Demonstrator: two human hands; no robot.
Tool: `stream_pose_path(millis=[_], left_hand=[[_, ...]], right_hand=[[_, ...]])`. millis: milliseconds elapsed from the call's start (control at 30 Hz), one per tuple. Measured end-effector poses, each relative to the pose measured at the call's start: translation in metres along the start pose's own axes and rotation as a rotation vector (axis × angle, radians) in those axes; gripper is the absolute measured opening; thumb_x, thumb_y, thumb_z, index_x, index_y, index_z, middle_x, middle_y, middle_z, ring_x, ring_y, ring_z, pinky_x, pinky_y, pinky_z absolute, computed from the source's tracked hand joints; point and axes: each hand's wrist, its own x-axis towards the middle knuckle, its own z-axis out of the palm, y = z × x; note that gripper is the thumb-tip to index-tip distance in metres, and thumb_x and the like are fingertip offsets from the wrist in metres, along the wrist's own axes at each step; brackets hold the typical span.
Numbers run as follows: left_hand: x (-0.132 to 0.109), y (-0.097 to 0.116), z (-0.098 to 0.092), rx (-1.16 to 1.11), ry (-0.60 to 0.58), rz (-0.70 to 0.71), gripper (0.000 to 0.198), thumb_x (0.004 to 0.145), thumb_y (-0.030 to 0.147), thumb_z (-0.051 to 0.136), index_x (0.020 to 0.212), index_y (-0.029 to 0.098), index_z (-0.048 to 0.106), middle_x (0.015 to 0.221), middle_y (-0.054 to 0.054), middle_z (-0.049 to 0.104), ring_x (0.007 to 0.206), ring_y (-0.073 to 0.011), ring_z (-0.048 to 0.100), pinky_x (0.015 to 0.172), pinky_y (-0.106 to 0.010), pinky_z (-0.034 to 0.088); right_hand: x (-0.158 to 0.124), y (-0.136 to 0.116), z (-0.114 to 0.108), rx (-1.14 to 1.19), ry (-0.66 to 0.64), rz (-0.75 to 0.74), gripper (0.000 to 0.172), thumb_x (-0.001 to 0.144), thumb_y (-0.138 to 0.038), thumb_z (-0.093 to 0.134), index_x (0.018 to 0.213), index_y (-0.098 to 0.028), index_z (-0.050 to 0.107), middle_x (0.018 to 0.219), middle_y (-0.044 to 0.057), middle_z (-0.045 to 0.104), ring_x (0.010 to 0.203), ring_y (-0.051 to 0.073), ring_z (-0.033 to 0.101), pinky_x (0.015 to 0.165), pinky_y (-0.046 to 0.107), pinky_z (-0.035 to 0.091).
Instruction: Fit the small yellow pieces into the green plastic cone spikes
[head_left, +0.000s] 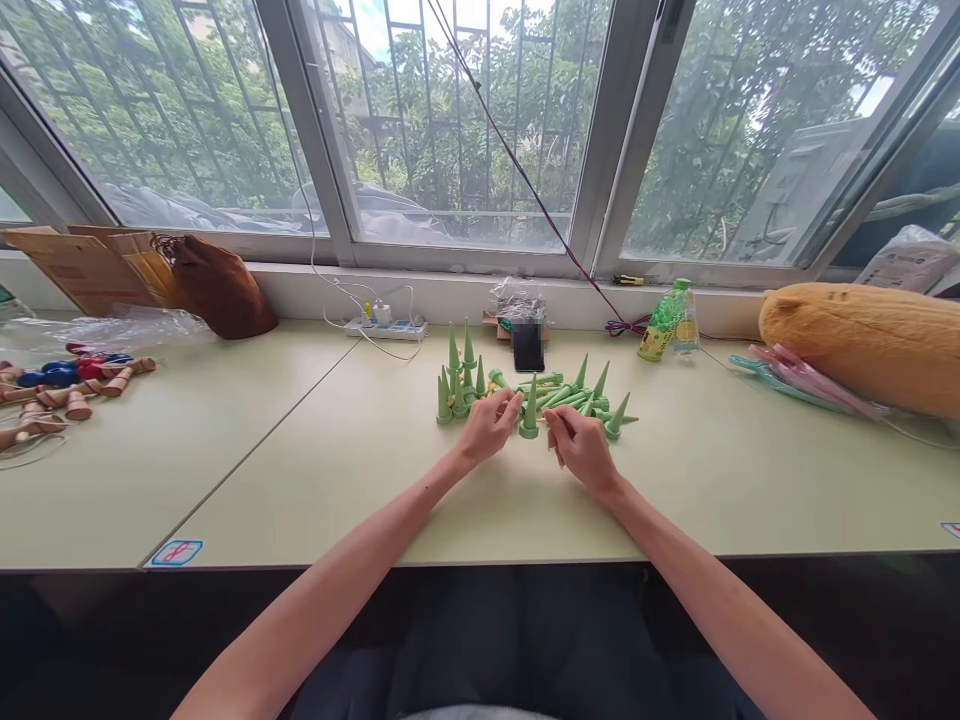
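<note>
Between my hands a green plastic spike (530, 412) stands upright on its round base, point up. My left hand (491, 428) is closed just to the left of it, fingertips pinched together; what they hold, if anything, is too small to make out. On the other side my right hand (581, 442) is also closed, thumb and finger pinching a small pale bit I cannot identify. Several upright green spikes (453, 385) are grouped beyond my left hand. A loose pile of more green spikes (577, 395) lies behind my right hand, some lying flat and some tilted.
A dark phone (529, 347) leans at the back, near a power strip (390, 328) with cables. To the right are a green-labelled bottle (664, 322) and a tan plush cushion (862, 340). Wooden kendama-like toys (67, 385) and a brown pouch (217, 287) lie at the left.
</note>
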Motion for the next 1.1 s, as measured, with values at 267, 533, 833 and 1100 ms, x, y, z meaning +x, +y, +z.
stream_pose_path(millis=[267, 533, 833, 1100], left_hand=[[-0.0002, 0.0021, -0.0001, -0.317, -0.28, -0.293, 0.048, 0.086, 0.066, 0.045, 0.079, 0.018, 0.047, 0.043, 0.002, 0.053, 0.031, -0.0085, 0.04, 0.033, -0.019, 0.029], [0.0004, 0.0005, -0.0008, -0.408, -0.313, -0.337, 0.049, 0.084, 0.067, 0.05, 0.082, 0.017, 0.048, 0.05, 0.0, 0.056, 0.038, -0.0087, 0.047, 0.036, -0.019, 0.032], [-0.0011, 0.0036, -0.0027, -0.366, -0.279, -0.282, 0.045, 0.083, 0.061, 0.056, 0.091, 0.017, 0.05, 0.062, 0.0, 0.057, 0.043, -0.0078, 0.05, 0.038, -0.019, 0.037], [-0.003, 0.0001, -0.0022, -0.292, -0.217, -0.16, 0.045, 0.078, 0.053, 0.066, 0.102, 0.017, 0.051, 0.078, 0.0, 0.054, 0.051, -0.0082, 0.055, 0.038, -0.02, 0.042]], right_hand=[[0.0008, 0.002, -0.0011, -0.085, 0.033, -0.022, 0.04, 0.097, -0.052, 0.038, 0.078, -0.021, 0.056, 0.055, -0.001, 0.057, 0.039, 0.011, 0.048, 0.046, 0.025, 0.041], [0.0016, 0.0051, -0.001, -0.098, 0.0, -0.045, 0.037, 0.097, -0.049, 0.039, 0.082, -0.02, 0.058, 0.057, -0.001, 0.059, 0.043, 0.012, 0.049, 0.047, 0.024, 0.04], [0.0016, 0.0058, -0.0007, -0.096, 0.011, -0.047, 0.035, 0.098, -0.047, 0.039, 0.083, -0.02, 0.057, 0.058, -0.001, 0.059, 0.042, 0.011, 0.048, 0.049, 0.024, 0.04], [0.0016, 0.0042, -0.001, -0.106, 0.012, -0.036, 0.038, 0.097, -0.05, 0.038, 0.08, -0.021, 0.056, 0.056, -0.001, 0.057, 0.043, 0.012, 0.049, 0.049, 0.025, 0.04]])
